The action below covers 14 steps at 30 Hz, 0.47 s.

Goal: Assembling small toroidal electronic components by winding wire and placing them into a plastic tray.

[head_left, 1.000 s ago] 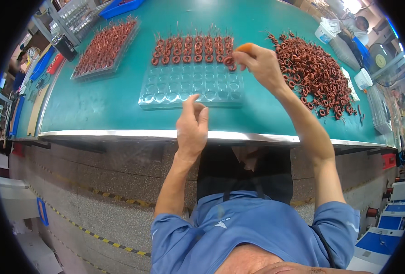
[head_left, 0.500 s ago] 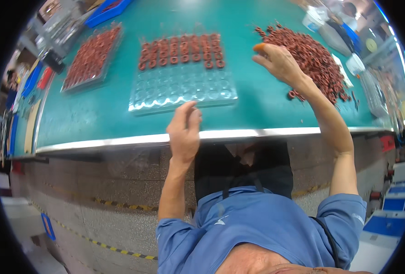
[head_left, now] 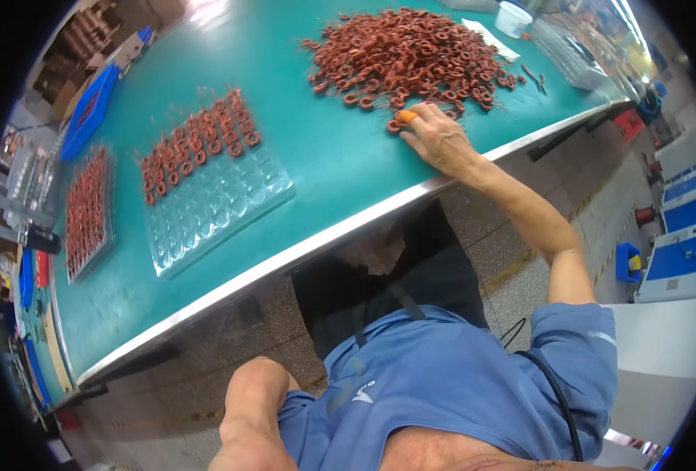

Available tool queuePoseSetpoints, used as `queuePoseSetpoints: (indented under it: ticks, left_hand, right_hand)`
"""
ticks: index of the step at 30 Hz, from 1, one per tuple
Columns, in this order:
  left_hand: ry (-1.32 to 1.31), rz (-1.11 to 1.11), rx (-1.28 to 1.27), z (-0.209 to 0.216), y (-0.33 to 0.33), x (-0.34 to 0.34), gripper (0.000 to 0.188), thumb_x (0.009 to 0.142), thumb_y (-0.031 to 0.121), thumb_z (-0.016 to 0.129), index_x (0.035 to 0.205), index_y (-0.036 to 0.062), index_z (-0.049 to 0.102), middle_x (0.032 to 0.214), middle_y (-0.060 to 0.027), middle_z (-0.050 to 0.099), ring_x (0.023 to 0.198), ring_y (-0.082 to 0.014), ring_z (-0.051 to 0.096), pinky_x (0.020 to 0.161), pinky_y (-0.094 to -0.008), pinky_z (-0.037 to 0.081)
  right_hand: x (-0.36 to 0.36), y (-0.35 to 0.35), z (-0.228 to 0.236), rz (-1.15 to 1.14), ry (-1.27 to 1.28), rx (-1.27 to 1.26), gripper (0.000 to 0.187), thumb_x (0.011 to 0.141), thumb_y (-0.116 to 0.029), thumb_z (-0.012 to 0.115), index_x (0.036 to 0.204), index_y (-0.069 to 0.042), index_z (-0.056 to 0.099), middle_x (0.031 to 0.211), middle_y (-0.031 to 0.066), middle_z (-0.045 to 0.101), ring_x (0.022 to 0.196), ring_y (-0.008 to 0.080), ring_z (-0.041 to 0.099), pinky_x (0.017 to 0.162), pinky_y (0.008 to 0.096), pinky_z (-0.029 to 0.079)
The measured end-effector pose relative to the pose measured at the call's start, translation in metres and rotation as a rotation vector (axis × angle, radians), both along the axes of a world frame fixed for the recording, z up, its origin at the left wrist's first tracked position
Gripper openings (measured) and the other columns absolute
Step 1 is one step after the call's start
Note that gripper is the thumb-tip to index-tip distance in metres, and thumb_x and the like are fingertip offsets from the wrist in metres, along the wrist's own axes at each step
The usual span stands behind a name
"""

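Observation:
My right hand (head_left: 440, 143), an orange finger cot on one finger, is low over the green table at the near edge of a big heap of red-brown toroidal coils (head_left: 411, 59). Its thumb and covered fingertip close around one toroidal coil (head_left: 393, 126) lying just off the heap. My left forearm (head_left: 250, 416) is bent back at the lower edge, and the hand itself is out of the picture. To the left, a clear plastic tray (head_left: 214, 212) has round pockets; coils with upright wire leads fill its far rows, while the near pockets hold none.
A full tray of coils (head_left: 89, 216) stands farther left, near a blue bin (head_left: 91, 110). Beyond the heap are a white bucket (head_left: 513, 20), stacked clear trays (head_left: 572, 59) and dark pliers-like tools (head_left: 534, 79). The table's metal edge (head_left: 285, 259) runs in front of me.
The view has swung right. My right hand has come from the heap's left side to a coil at its near edge. My left hand has left the tray and gone out of sight.

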<state>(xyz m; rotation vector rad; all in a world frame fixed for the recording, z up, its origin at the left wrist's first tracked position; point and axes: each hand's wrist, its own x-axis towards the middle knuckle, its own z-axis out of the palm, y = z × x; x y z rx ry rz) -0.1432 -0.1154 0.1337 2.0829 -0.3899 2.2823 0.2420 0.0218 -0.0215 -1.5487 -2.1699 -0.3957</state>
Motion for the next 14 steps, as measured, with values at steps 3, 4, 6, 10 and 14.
queuePoseSetpoints:
  ticks: [3,4,6,10,14]
  left_hand:
    - [-0.560,0.066,-0.044,0.020,0.003,0.075,0.018,0.085,0.004,0.060,0.097,0.0042,0.047,0.097,0.0013,0.037,0.071,-0.0071,0.041,0.051,-0.0206,0.045]
    - [-1.065,0.233,-0.115,0.025,0.001,0.093,0.018,0.084,0.004,0.060,0.096,0.0047,0.046,0.096,0.0015,0.038,0.069,-0.0078,0.042,0.051,-0.0222,0.046]
    - [-0.532,0.011,-0.155,0.009,-0.010,0.049,0.019,0.084,0.004,0.060,0.094,0.0055,0.045,0.094,0.0014,0.039,0.067,-0.0079,0.043,0.051,-0.0233,0.047]
    - [0.038,-0.351,-0.094,0.014,-0.010,0.036,0.025,0.081,0.009,0.064,0.094,0.0076,0.043,0.091,0.0008,0.041,0.070,-0.0075,0.047,0.052,-0.0261,0.048]
    - [-0.903,0.048,0.002,0.024,-0.013,0.097,0.036,0.079,0.020,0.069,0.102,0.0065,0.046,0.101,0.0011,0.040,0.083,-0.0072,0.048,0.054,-0.0287,0.050]
  right_hand:
    - [-0.002,0.005,-0.015,0.004,-0.010,0.075,0.025,0.083,-0.015,0.066,0.102,0.001,0.062,0.103,0.0128,0.057,0.096,0.0290,0.056,0.084,0.0368,0.050]
    - [-0.006,0.005,-0.017,0.005,0.003,0.092,0.025,0.084,-0.015,0.065,0.103,0.001,0.061,0.103,0.0129,0.057,0.097,0.0289,0.056,0.085,0.0368,0.049]
    - [0.001,0.000,-0.018,-0.008,0.008,0.124,0.025,0.084,-0.014,0.063,0.104,0.002,0.061,0.103,0.0127,0.057,0.096,0.0284,0.056,0.085,0.0365,0.049]
    - [-0.009,0.005,-0.015,0.031,0.046,0.149,0.018,0.086,-0.011,0.061,0.100,0.000,0.062,0.101,0.0105,0.057,0.093,0.0267,0.056,0.084,0.0353,0.049]
    - [0.003,0.001,-0.017,0.060,0.048,0.114,0.012,0.085,-0.008,0.065,0.096,-0.003,0.065,0.104,0.0103,0.061,0.096,0.0273,0.058,0.082,0.0365,0.051]
